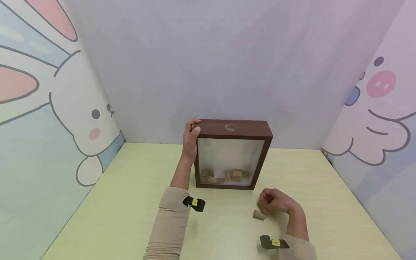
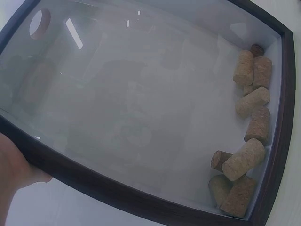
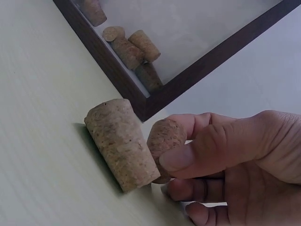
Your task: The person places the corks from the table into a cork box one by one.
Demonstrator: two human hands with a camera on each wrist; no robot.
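Note:
A dark brown shadow-box frame (image 1: 234, 137) with a clear front stands upright on the table, a round hole (image 1: 231, 127) in its top. Several wine corks (image 2: 243, 160) lie along the bottom inside it. My left hand (image 1: 191, 141) grips the frame's upper left corner, thumb on top. In front of the frame's lower right corner, my right hand (image 1: 277, 201) pinches a cork (image 3: 165, 134) between thumb and fingers. Beside that one, a loose cork (image 3: 122, 146) lies on the table, left of my fingertips in the head view.
The pale yellow table (image 1: 130, 216) reaches back to a plain light wall (image 1: 208, 65) close behind the frame. Side walls with a cartoon rabbit (image 1: 81, 119) and another cartoon animal (image 1: 380, 119) border it left and right.

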